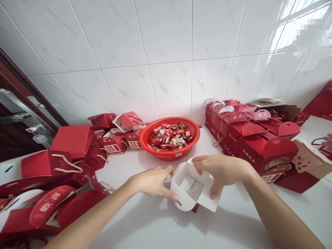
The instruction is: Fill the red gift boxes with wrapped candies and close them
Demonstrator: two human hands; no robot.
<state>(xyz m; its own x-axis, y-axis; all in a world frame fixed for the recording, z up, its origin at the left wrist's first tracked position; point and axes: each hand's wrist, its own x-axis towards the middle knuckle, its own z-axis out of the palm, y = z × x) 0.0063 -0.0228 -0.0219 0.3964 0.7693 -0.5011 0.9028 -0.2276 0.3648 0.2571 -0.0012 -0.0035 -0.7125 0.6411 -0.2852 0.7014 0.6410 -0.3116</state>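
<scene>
In the head view, a small paper gift box (191, 186) stands on the white surface with its top flaps spread outward. Its white inside and the folded, interlocking bottom panels show; a bit of red outer wall peeks out below. My left hand (155, 183) grips the box's left side, its thumb on the near-left flap and its index finger by the left edge. My right hand (220, 171) holds the right side, fingers over the far flap and thumb on the right flap. Just behind the box sits a red plastic basket (169, 156) of wrapped candies (168, 136).
Red gift boxes (75, 138) with rope handles crowd the left. More closed boxes (261, 155) stand in rows at the right, beside an open cardboard carton (287, 110). A tiled wall (171, 86) runs behind. Another person's hand (328, 141) shows at the right edge.
</scene>
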